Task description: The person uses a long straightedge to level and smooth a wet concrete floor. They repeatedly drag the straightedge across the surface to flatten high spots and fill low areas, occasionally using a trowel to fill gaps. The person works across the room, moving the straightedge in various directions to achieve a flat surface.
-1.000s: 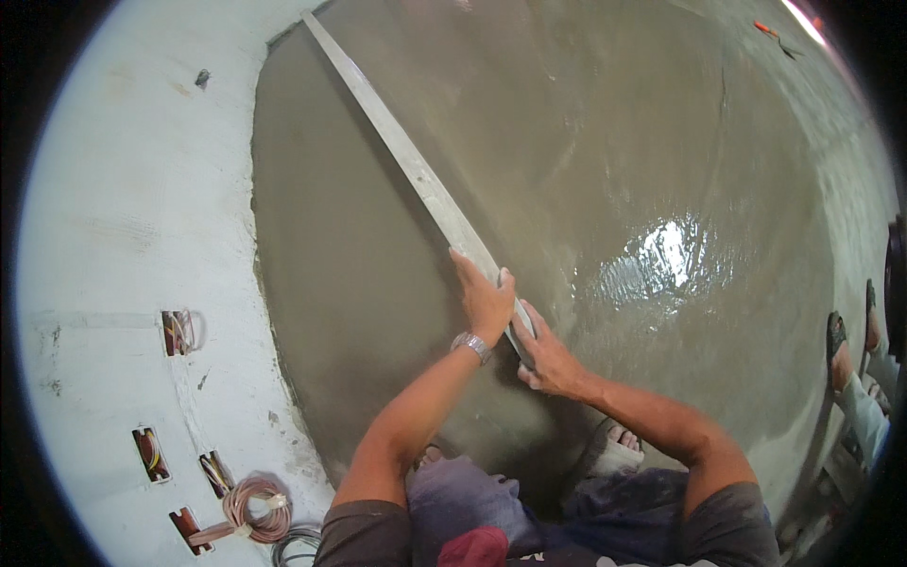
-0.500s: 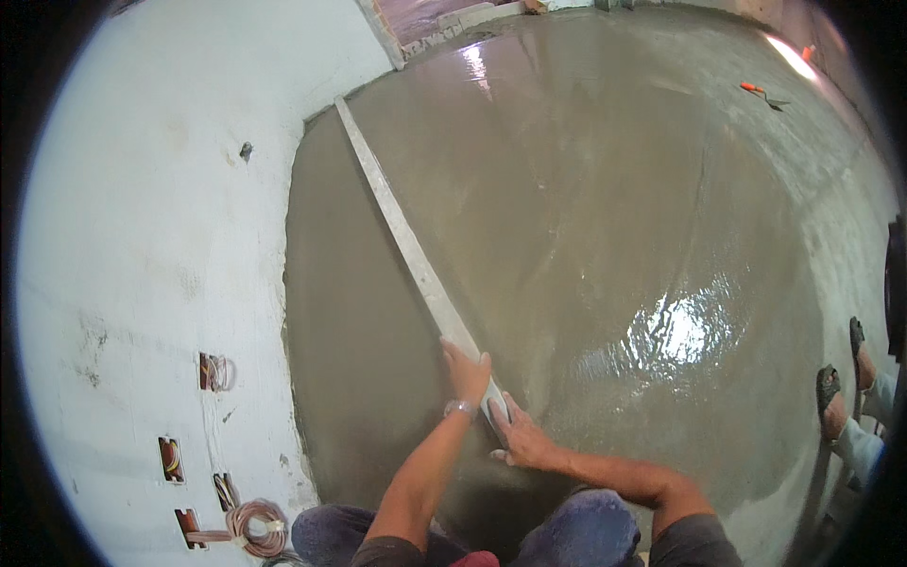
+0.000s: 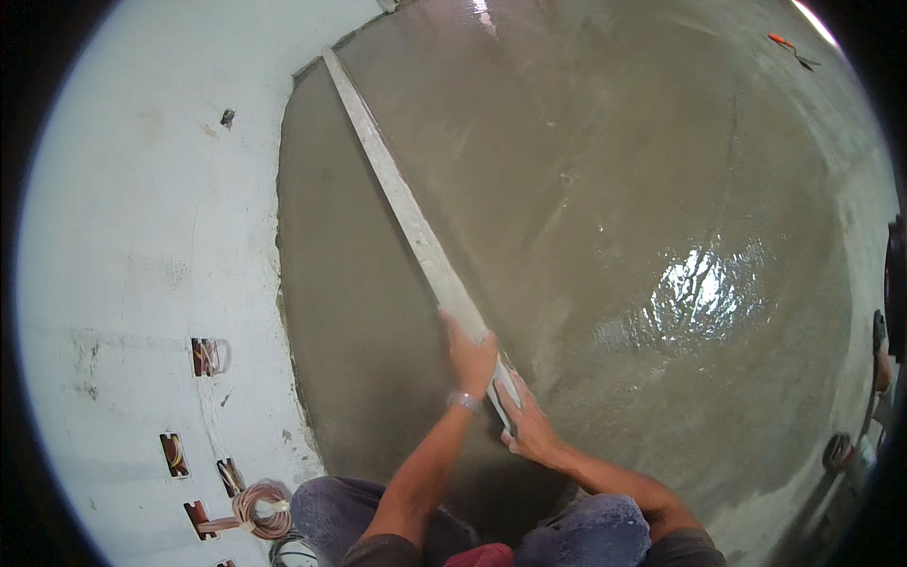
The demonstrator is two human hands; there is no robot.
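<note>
A long, pale straightedge (image 3: 404, 210) lies across the wet, grey-brown screed floor (image 3: 586, 170). It runs from the foot of the wall at the far left to just in front of my knees. My left hand (image 3: 470, 359) is wrapped over it a little way up from the near end, with a watch on that wrist. Closer to me, my right hand (image 3: 531, 423) grips the near end from its right side, thumb and fingers on either side of it. Smooth wet screed shows on both sides of the straightedge.
Along the left stands a white wall (image 3: 142, 246) with open socket boxes (image 3: 204, 357) and a coil of cable (image 3: 262, 510) low down. An orange-handled trowel (image 3: 792, 49) lies at the far right. Another person's shoe (image 3: 837, 452) shows at the right edge.
The view has tipped downward, so the far doorway has mostly left the picture. Both hands keep their hold on the straightedge, which has hardly shifted against the wall. The other person's feet have moved.
</note>
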